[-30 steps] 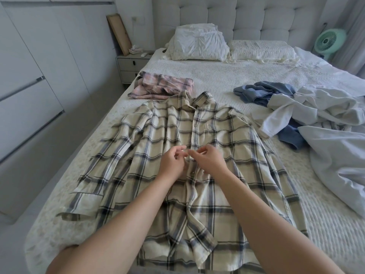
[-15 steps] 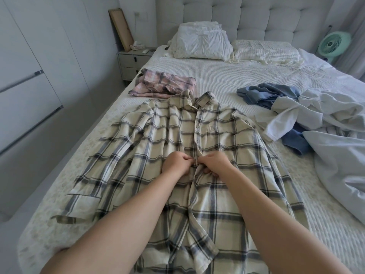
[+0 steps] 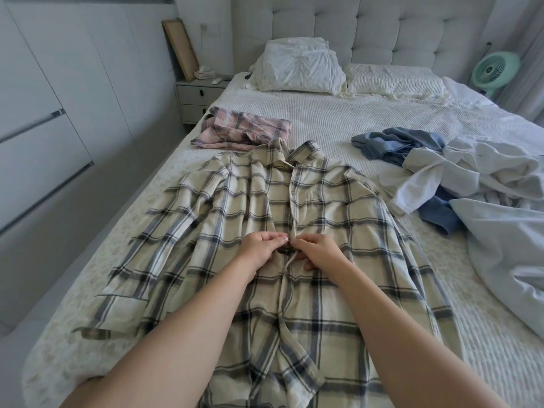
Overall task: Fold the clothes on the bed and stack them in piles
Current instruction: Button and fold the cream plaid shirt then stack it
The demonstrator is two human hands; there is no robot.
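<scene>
Head view: left hand [image 3: 259,248], right hand [image 3: 319,250] pinch plaid shirt [image 3: 338,207] placket.

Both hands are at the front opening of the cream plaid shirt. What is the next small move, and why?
Probably finish fastening that button, then move down. The left hand and right hand pinch the two front edges of the plaid shirt together at mid-chest. Above them the front lies closed; below, it gapes and the hem is flipped, so it is not ready to fold.
</scene>
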